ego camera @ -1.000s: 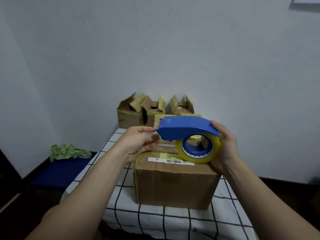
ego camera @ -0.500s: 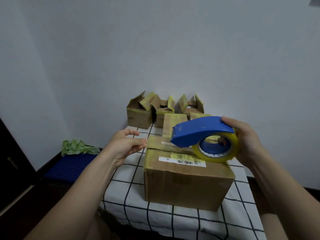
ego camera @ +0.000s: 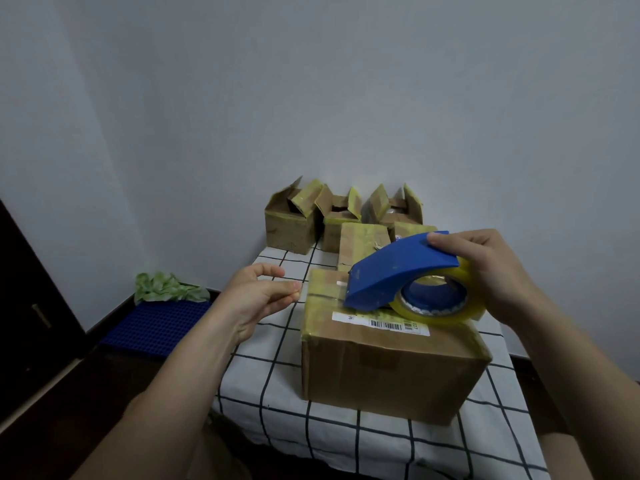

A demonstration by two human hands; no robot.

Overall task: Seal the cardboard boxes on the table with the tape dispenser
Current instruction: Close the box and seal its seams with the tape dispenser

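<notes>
A closed brown cardboard box (ego camera: 388, 368) with a barcode label on its lid stands in the middle of the checked tablecloth (ego camera: 277, 410). My right hand (ego camera: 485, 268) grips the blue tape dispenser (ego camera: 398, 271) with its yellowish tape roll, and the nose of the dispenser points down onto the lid's seam. A strip of clear tape runs leftward from the nose along the seam. My left hand (ego camera: 256, 299) hovers just left of the box's top edge with its fingers relaxed, holding nothing.
Three small open boxes (ego camera: 287, 223) with raised flaps stand at the table's far edge against the white wall. A flatter box (ego camera: 360, 244) lies just behind the big one. On the floor at the left lie a blue mat (ego camera: 156, 323) and a green cloth (ego camera: 166, 289).
The dispenser has come down from above the box onto its lid. My left hand has let go of the dispenser's nose and moved left, beside the box.
</notes>
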